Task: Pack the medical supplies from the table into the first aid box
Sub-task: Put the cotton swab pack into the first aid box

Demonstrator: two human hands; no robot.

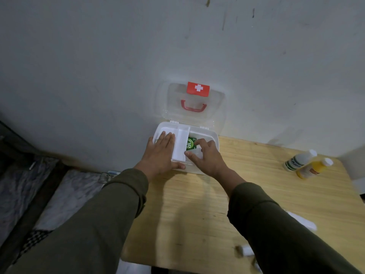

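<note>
Olive-green sleeves fill the near edge of the head view, and from them we reach across the pale wooden table (197,204) to the white plastic first aid box (214,138), which sits open at the far edge against the grey wall, its clear lid (217,107) with red cross label and red handle leaning back. Our left hand (161,153) lies flat with fingers straight on the white inner tray (180,144), pressing it down over the left half of the box. Our right hand (205,155) curls its fingers around a small translucent item (194,152) above the right compartment, where a green packet (190,144) already lies; what that item is we cannot tell. It looks light and a little slick, so we judge a fingertip pinch at its edges to suit it. Well apart to the right lie a white bottle with green label (299,160) and a yellow bottle (313,168), touching; rigid, light plastic by their look, best taken round the body. A blurred white object (302,221) lies beside our right sleeve.
</note>
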